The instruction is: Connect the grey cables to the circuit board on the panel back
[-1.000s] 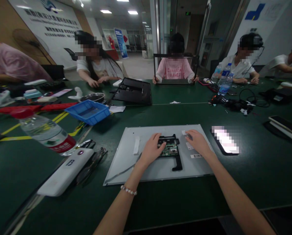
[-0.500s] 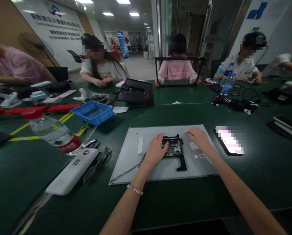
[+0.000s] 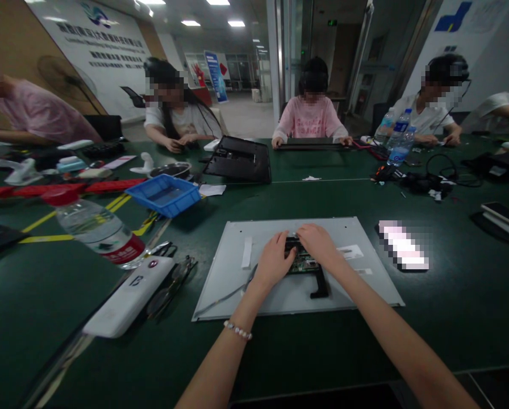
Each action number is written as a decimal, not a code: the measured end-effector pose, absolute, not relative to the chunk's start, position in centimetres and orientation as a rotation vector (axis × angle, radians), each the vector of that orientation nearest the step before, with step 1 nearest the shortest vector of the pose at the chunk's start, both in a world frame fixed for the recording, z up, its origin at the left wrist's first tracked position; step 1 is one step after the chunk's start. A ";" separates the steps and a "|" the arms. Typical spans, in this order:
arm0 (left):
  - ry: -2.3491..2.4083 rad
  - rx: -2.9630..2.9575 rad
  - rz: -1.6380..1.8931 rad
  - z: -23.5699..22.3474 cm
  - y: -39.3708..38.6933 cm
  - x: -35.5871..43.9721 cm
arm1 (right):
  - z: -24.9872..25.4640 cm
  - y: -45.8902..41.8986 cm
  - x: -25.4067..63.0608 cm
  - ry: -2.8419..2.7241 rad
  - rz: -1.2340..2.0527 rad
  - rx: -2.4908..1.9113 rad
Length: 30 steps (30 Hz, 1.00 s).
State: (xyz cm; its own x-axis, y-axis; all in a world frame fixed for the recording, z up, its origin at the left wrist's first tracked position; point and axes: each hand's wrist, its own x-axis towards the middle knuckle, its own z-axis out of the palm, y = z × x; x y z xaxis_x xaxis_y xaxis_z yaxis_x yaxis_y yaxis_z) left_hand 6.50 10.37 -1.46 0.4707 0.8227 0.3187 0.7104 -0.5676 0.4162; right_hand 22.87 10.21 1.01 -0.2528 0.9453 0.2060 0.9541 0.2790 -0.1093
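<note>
A flat grey-white panel [image 3: 226, 255] lies on the green table. On its middle sits a black plastic bracket [image 3: 320, 286] framing a green circuit board [image 3: 300, 263]. My left hand [image 3: 275, 260] grips the bracket's left side, thumb over the board and fingers at the upper edge. My right hand [image 3: 319, 243] bends over the bracket's top right, its fingers closed at the upper edge. A small pale piece shows at its fingertips, too small to name. A grey cable [image 3: 224, 298] runs from under my left wrist to the panel's lower left corner.
Left of the panel are a white power bank [image 3: 129, 298], glasses [image 3: 169, 292], a water bottle [image 3: 96, 230] and a blue tray [image 3: 165, 196]. A phone [image 3: 401, 245] lies right. A black cover [image 3: 238, 160] lies farther back. Several people sit around the table.
My right hand has moved left from the panel's upper right to the bracket's top edge. My left hand stays put. The person opposite has lowered a black frame to the table.
</note>
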 end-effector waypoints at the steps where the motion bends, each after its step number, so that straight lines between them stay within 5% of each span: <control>1: 1.323 2.488 0.728 -1.5 10.4 6.5 | 1.0 10.2 22.6 -2.320 -0.060 -1.757; 30: 1.337 2.331 0.803 -1.4 9.9 6.7 | 2.5 10.1 23.1 -2.248 0.256 -1.754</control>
